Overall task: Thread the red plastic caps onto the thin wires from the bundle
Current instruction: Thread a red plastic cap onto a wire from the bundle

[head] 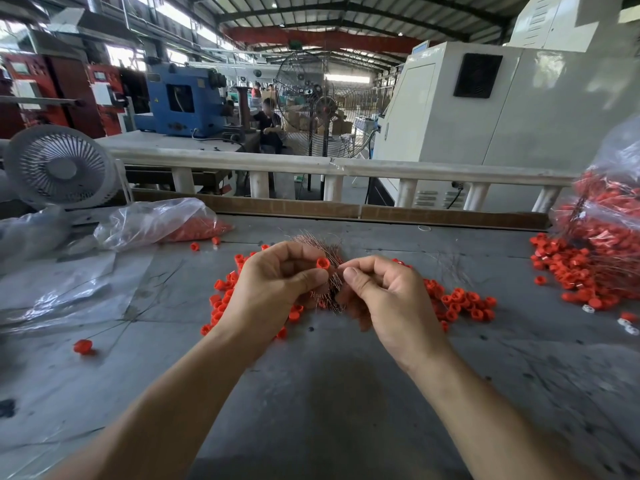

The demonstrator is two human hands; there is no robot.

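Observation:
My left hand (pixel 277 285) pinches a red plastic cap (pixel 322 263) between thumb and forefinger, its open end facing me. The same hand also holds a bundle of thin copper-coloured wires (pixel 320 245) that fans out above and below it. My right hand (pixel 384 292) sits just right of the cap, thumb and forefinger pinched together on a thin wire that is hard to make out. Loose red caps (pixel 464 303) lie scattered on the grey table (pixel 329 393) under and around both hands.
A clear bag of red caps (pixel 162 223) lies at the back left beside a small white fan (pixel 60 166). A big bag and a heap of caps with wires (pixel 588 268) fill the right edge. One wired cap (pixel 83 346) lies at the left. Plastic sheets (pixel 62 292) cover the left.

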